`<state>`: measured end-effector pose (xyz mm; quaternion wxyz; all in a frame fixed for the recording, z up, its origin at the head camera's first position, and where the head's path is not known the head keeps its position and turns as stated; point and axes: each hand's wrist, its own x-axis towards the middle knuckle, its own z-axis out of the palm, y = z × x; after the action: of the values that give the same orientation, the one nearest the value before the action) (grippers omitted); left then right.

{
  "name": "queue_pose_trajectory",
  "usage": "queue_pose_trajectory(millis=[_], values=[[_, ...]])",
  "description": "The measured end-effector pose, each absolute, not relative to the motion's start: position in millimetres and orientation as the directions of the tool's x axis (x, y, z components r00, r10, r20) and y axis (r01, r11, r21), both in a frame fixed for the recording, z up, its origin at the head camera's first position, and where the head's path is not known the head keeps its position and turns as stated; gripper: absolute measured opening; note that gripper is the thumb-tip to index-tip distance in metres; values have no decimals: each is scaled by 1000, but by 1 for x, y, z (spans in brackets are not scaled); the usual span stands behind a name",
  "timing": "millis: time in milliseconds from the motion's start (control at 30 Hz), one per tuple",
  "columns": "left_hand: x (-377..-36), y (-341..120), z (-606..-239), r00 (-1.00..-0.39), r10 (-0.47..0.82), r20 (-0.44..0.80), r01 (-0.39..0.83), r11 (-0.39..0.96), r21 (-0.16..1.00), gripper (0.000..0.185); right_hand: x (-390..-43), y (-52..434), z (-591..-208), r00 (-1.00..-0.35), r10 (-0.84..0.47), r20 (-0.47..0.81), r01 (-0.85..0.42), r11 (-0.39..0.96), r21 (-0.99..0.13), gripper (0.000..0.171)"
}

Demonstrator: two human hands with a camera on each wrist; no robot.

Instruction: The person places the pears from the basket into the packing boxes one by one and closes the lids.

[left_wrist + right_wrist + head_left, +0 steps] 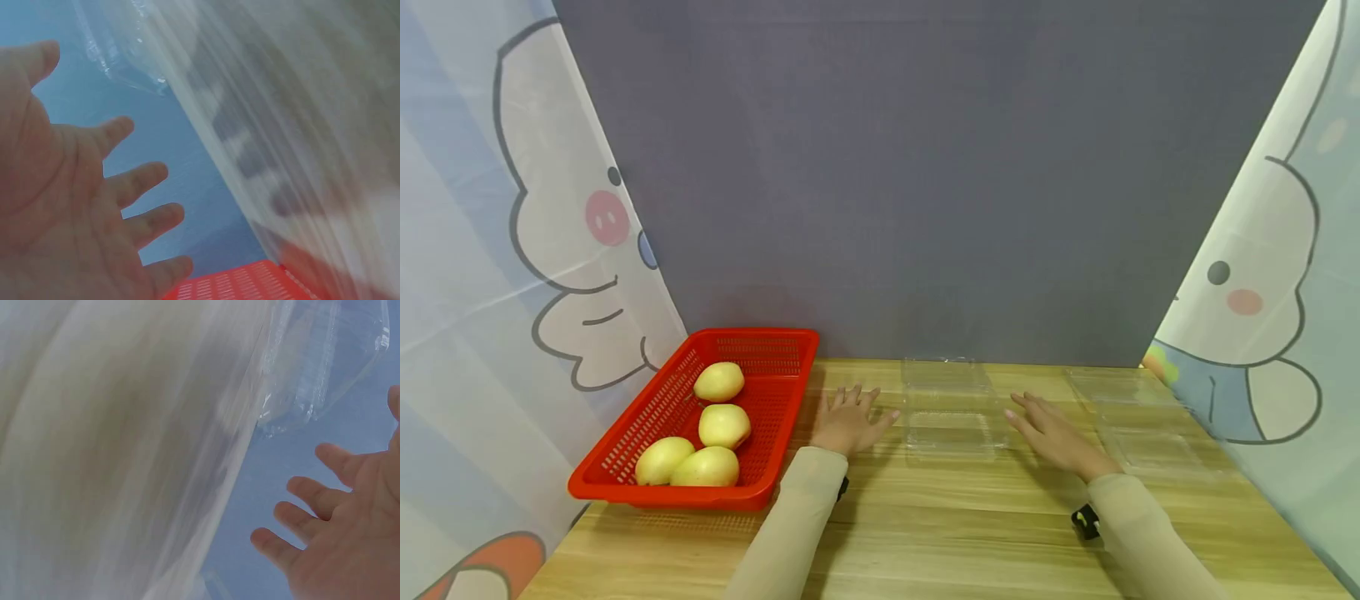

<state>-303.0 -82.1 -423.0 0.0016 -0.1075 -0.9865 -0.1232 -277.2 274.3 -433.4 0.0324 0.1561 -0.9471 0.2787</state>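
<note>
A clear plastic container [951, 429] stands at the back of the wooden table, between my two hands. My left hand [844, 425] hovers to its left with spread fingers, near the right side of a red plastic basket [793, 412]. My right hand [1054, 437] is to the container's right, fingers extended. Neither hand holds anything. In the left wrist view, the open palm [69, 206] shows below a corner of the container [122, 53]. The right wrist view likewise shows the container [309, 381] apart from the fingertips. Several pale yellow fruits [724, 427] lie inside the basket.
More clear plastic, seemingly another container [1150, 442], lies at the table's right side. A grey panel [880, 183] stands upright behind the wooden table [955, 533]. Printed cloth with cartoon figures hangs on the left [460, 350] and right [1270, 333].
</note>
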Motion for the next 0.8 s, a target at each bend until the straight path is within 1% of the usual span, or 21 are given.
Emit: queue_pose_trajectory(millis=[100,300,467,667,800], values=[[-302,-82,-421,-976,215,18,213,947,241,74,-278,271,-432,-956,-274,104,-281,757,-590,74],[-300,-82,-417,-975,224,8,219,944,248,74,-282,263,-432,-954,-292,67,-260,698,-667,77],[-299,-83,-414,-974,227,9,222,946,236,71,-284,257,-432,-971,-239,15,-174,660,-730,74],[-297,-84,-411,-969,243,46,247,952,183,67,-286,254,-433,-975,-210,-71,-46,507,-861,72],[-295,-83,-406,-965,253,65,260,952,162,66,-288,253,-435,-974,-212,-85,-17,439,-898,69]])
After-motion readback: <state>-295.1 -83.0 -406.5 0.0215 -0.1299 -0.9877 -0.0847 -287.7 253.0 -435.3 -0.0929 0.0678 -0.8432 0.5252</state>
